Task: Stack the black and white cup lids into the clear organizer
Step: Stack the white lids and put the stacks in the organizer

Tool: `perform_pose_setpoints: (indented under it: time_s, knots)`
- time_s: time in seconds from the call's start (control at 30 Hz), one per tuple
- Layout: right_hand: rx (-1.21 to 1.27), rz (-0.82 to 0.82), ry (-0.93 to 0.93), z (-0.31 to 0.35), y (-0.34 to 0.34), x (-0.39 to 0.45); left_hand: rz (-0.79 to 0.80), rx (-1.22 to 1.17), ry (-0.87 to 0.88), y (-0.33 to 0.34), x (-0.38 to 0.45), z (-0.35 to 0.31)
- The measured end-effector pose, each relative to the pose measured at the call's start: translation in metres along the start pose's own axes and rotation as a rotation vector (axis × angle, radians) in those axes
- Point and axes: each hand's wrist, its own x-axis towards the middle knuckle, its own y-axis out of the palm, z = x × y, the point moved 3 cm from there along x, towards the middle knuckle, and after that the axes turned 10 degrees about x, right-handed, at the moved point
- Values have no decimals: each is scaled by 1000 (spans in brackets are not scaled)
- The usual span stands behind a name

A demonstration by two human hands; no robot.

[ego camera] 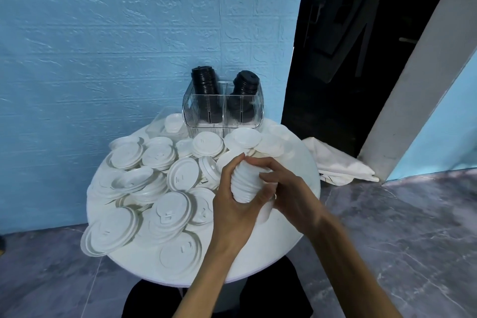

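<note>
Table stands against the wall. Organizer sits on the table's far edge, 2 compartments side by side; 1 lid stack in the left compartment, upright, 1 stack in the right, tilted. Loose lids cover the table left of centre and in front of the organizer, overlapping. Both hands meet right of centre, in front of the organizer: left hand and right hand around 1 held stack. Cloth, possibly a bag, lies on the floor right of the table.
</note>
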Motion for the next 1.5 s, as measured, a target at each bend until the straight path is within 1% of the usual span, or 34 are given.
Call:
perform_pose_setpoints:
  time_s: [0.13, 0.2, 0.27, 0.33, 0.4, 0.47, 0.5, 0.53, 0.57, 0.63, 0.7, 0.77, 0.87, 1.0, 1.13, 1.2, 1.3, 1.37, 1.43, 1.5]
  knots:
    - [2, -67, 6, 0, 2, -2, -16, -10, -22, 2, -1, 1]
    - [-30, -70, -1, 2, 4, -3, -27, -2, -15, 2, 0, 3]
    - [-89, -62, -53, 5, 4, -6, -29, 5, -1, 1, 2, 4]
    - [-160, -69, -151, 9, -3, -9, -45, 6, 18, -1, 5, 5]
    - [-263, -182, -287, 13, -24, -11, -68, -10, 18, -3, 7, 6]
    - [-462, -329, -416, 17, -50, -13, -71, -20, 1, -5, 9, 10]
    - [-573, -384, -449, 17, -63, -13, -67, -19, -7, -5, 9, 12]
    - [-674, -415, -445, 15, -77, -11, -60, -18, -13, -4, 8, 13]
    - [-760, -424, -389, 11, -90, -10, -53, -19, -19, -3, 8, 14]
    - [-893, -417, -211, -2, -108, -6, -48, -26, -24, -1, 8, 13]
    - [-953, -401, -105, -15, -118, -4, -49, -20, -27, 1, 7, 12]
    - [-956, -393, -113, -21, -122, -2, -49, -14, -29, 2, 7, 13]
    - [-980, -441, -157, -24, -126, 4, -46, -1, -31, 1, 6, 14]
    - [-1000, -465, -142, -29, -131, 10, -49, -12, -27, -3, 7, 13]
    - [-969, -511, -187, -28, -133, 10, -52, -27, -22, -5, 7, 12]
    - [-907, -551, -202, -23, -133, 6, -50, -33, -28, -5, 7, 11]
    - [-692, -580, -250, -6, -121, -5, -42, -41, -44, -4, 7, 12]
    - [-477, -500, -293, 10, -98, -12, -24, -31, -48, -2, 6, 12]
    - [-303, -336, -305, 22, -64, -17, -5, -18, -44, 0, 5, 11]
    - [-280, -212, -298, 25, -34, -16, 17, 2, -31, 2, 3, 8]
